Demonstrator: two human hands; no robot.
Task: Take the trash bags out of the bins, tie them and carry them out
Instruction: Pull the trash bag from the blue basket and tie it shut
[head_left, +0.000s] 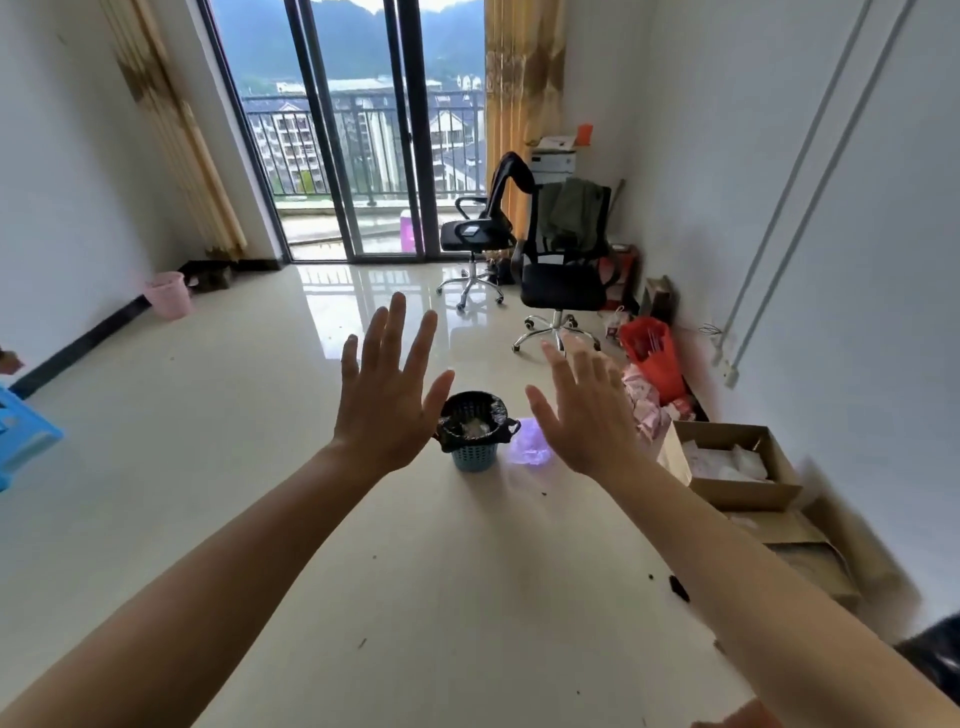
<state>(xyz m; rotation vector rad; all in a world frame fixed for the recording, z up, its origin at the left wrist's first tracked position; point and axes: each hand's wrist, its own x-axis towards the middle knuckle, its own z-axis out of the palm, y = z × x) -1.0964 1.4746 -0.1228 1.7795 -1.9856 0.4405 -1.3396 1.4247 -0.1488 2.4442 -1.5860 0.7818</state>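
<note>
- Left hand (387, 400) and right hand (587, 415): both raised, backs to the camera, fingers straight and spread, holding nothing, apart from each other.
- Blue bin (474, 459) stands upright on the floor (260, 467), seen in the gap between the 2 hands.
- Black trash bag (457, 434) lines it, rim folded over the top edge, untied, with pale rubbish inside.
- Purple bag (530, 444) lies on the floor just beside the blue bin, on its right.
- Pink bin (169, 294) is by the left wall, well apart; cannot tell if it has a liner.
- 2 office chairs (563, 280) stand near the glass door (358, 130).
- Red bag (654, 358) and open cardboard box (748, 493) sit along the right wall.
</note>
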